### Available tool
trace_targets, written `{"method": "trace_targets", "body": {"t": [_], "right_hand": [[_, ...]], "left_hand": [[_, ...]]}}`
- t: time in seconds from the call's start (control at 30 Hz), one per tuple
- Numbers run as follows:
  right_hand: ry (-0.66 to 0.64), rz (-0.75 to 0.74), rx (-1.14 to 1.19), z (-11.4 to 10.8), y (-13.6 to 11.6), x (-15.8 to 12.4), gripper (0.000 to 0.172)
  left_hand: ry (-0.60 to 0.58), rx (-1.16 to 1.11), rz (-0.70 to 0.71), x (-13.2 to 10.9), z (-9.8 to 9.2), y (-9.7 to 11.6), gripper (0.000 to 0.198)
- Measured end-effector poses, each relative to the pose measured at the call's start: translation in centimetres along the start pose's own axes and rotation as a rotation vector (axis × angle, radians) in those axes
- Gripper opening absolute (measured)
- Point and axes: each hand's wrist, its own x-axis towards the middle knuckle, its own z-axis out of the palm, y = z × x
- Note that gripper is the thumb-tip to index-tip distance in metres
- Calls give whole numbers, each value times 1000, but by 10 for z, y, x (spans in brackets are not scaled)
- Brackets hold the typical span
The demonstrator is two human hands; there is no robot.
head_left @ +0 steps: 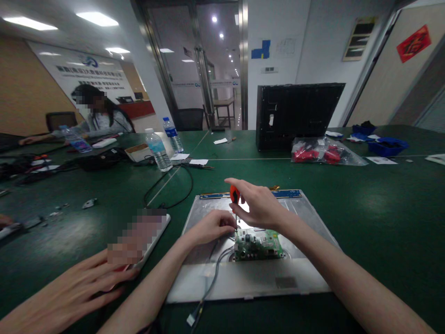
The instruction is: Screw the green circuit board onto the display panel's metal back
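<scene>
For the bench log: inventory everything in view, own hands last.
Table: 1, green, foreground
Panel: 1, silvery, on table
Circuit board: 1, green, on panel
Wires: several, grey, left of board
Screwdriver: 1, orange-black, upright over board
Phone-like device: 1, white-edged, left of panel
Looped cable: 1, black, left
Bottles: 3, clear, back left
Boxy unit: 1, black, back right
Bag: 1, clear, red contents, by unit
Trays: 2, blue, far right
Glass doors: 2, clear, back
Seated person: 1, grey top, back left
Others' hands: 3, bare, left
Left hand: 1, bare, at board
Right hand: 1, bare, gripping screwdriver
</scene>
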Motion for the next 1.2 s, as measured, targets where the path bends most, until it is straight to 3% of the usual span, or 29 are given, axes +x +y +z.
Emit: {"method": "trace_targets", "body": {"t": [0.7,1.2], "right_hand": [[-5,11,-11,-2,-1,0,54],[-21,29,-65,2,2,1,43]], "left_hand": [[-13,17,-21,1,0,-2,10],[-6,57,-54,0,0,6,13]]}}
